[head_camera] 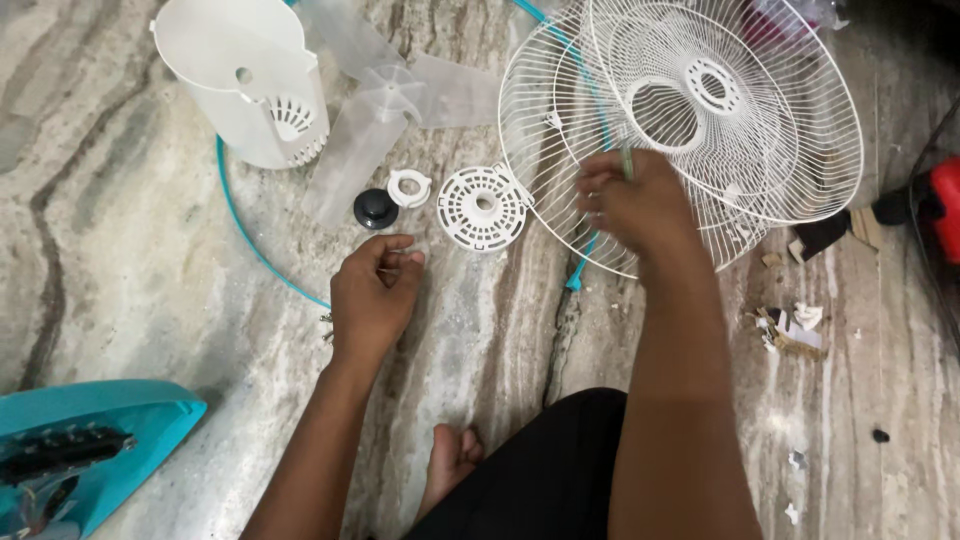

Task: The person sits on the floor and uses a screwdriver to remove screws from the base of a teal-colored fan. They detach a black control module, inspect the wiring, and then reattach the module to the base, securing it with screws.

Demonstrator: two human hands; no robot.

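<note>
Right hand (635,205) closed on thin green-handled tool (627,160), pressing against white round wire fan grille (760,130). Left hand (375,290) fingers curled near floor, pinching something small, cannot tell what. Just beyond left hand: black round cap (376,208), white plastic ring nut (409,187), white slotted plastic disc (483,207). Risk: tool may slip off wire; small parts may roll away.

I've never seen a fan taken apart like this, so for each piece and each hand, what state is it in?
Wire grilles: detached, stacked on floor.
Clear blade: off, lying flat.
White housing: removed, tipped on its side.
Black knob: unscrewed, loose.
White ring nut: loose.
Round vented cap: lying flat.
Left hand: pinching something small.
Right hand: grasping the grilles.
</note>
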